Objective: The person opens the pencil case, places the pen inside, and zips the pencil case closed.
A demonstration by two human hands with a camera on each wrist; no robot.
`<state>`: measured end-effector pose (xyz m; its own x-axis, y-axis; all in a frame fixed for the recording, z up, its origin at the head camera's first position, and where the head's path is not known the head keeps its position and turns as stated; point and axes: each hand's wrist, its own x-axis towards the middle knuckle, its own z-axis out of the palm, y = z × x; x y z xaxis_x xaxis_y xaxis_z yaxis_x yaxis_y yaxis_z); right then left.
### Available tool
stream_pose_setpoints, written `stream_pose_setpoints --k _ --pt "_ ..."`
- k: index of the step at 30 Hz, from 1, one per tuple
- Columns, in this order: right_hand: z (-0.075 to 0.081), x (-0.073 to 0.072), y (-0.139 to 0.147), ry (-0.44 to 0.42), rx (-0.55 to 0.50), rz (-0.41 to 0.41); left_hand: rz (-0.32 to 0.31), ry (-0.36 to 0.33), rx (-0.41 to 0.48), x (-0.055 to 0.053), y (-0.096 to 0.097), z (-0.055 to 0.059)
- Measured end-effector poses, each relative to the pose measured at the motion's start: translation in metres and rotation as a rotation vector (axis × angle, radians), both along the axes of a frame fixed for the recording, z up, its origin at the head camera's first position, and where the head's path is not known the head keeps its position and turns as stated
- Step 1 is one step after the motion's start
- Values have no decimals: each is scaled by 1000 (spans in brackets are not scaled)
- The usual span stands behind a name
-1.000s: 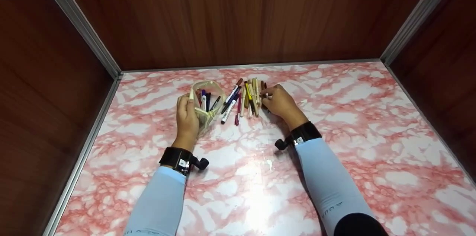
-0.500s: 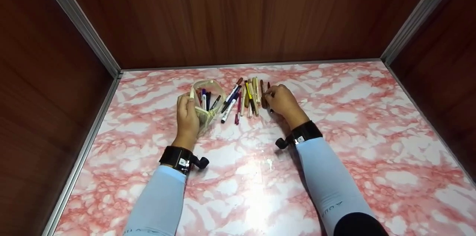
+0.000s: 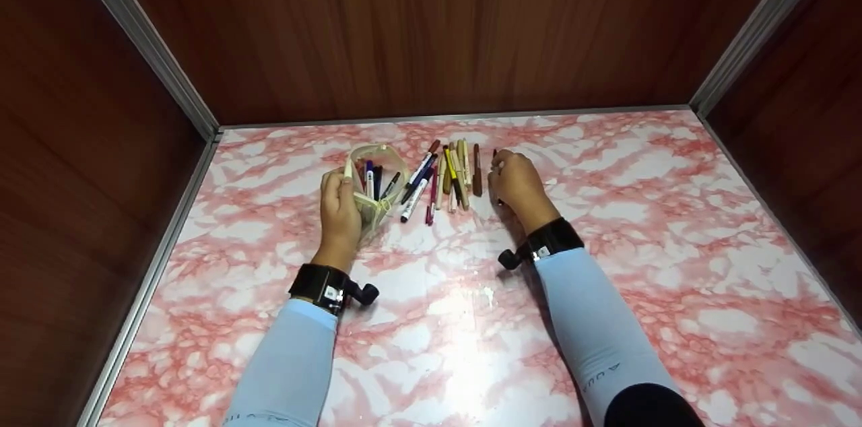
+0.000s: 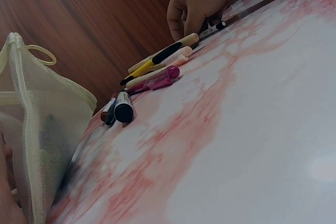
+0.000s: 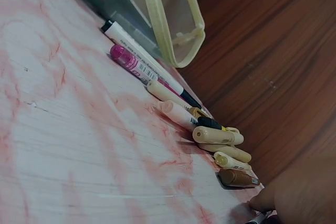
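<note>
My left hand (image 3: pixel 339 208) grips the side of a pale yellow mesh pencil case (image 3: pixel 369 210), its mouth open, with several pens and markers inside. Its mesh wall (image 4: pixel 58 124) fills the left of the left wrist view. Over to the right, my right hand (image 3: pixel 517 183) has its fingers curled down around a dark marker (image 3: pixel 500 203), mostly hidden under the hand. The marker's white barrel and black end (image 4: pixel 214 28) show in the left wrist view. A brown marker (image 3: pixel 477 170) lies just left of that hand.
Between the hands lie beige and yellow pens (image 3: pixel 456 174), a magenta pen (image 3: pixel 432 196), a white marker with a black cap (image 3: pixel 416 198) and several dark ones. The pink-and-white marbled table (image 3: pixel 431 319) is walled by brown wood panels (image 3: pixel 431 29) at back and sides.
My right hand has shifted slightly right, away from the pens, and the dark marker has moved with it. The brown marker now lies apart from the hand. The left hand keeps its place.
</note>
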<state>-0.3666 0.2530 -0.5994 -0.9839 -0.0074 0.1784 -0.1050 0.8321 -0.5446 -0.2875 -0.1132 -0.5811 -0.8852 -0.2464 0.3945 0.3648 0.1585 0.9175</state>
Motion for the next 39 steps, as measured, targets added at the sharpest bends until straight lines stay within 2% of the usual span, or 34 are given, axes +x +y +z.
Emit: stream_pose_setpoints --k 5,6,12,13,17,19,24,26,33,39 --pt "-4 -5 3 11 24 -13 -2 -8 11 0 0 0" --pt "4 0 1 -3 14 -11 -2 -12 12 0 0 0" --pt "6 -2 -1 -41 44 -15 -3 -24 -1 0 0 1" --pt "0 -7 0 -39 65 -18 -3 -23 -2 1 0 1" --pt "0 -6 1 -59 98 -7 -6 -27 1 2 1 2" --pt "6 -2 -1 -79 93 -11 -5 -33 1 2 1 2" --pt "51 35 -21 -153 95 -36 2 -33 -4 2 1 3" --pt "63 46 -27 -167 112 -44 3 -33 -3 2 1 3" --pt "63 46 -26 -175 115 -50 -7 -51 -14 3 0 3" --pt "64 42 -23 -183 27 -67 -14 -63 -17 3 -1 2"
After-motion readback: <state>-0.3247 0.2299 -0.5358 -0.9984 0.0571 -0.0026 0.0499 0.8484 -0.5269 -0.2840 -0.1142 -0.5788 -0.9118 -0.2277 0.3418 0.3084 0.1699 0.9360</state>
